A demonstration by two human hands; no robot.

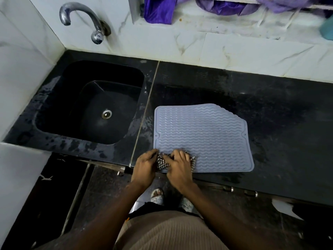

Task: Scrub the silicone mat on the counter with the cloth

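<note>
Head view, looking down at a kitchen corner.

Item 1: silicone mat (203, 134), pale blue-grey, ribbed with wavy lines, lying flat on the black surface (279, 112) to the right of the sink, its near edge close to the surface's front edge. Its far right corner looks cut or folded at an angle.

Item 2: cloth (163, 161), black-and-white checked, bunched up on the mat's near left corner, partly hidden under both hands.

Item 3: left hand (145, 168), fingers curled and closed on the left end of the cloth, at the mat's left edge.

Item 4: right hand (178, 166), palm down, fingers bent and gripping the cloth, pressing it onto the mat. The two hands sit just beside each other with the cloth between and beneath them.

Item 5: sink (54, 109), black, set into the surface at left, with a metal drain (106, 114) in its basin. Wet patches show around its rim.

Item 6: tap (84, 20), chrome, curved, fixed to the white marbled wall tiles above the sink.

Item 7: purple fabric (158, 8) hanging at the top of the wall.

Item 8: person's feet in light slippers (157, 195) on the dark floor below the surface edge.
</note>
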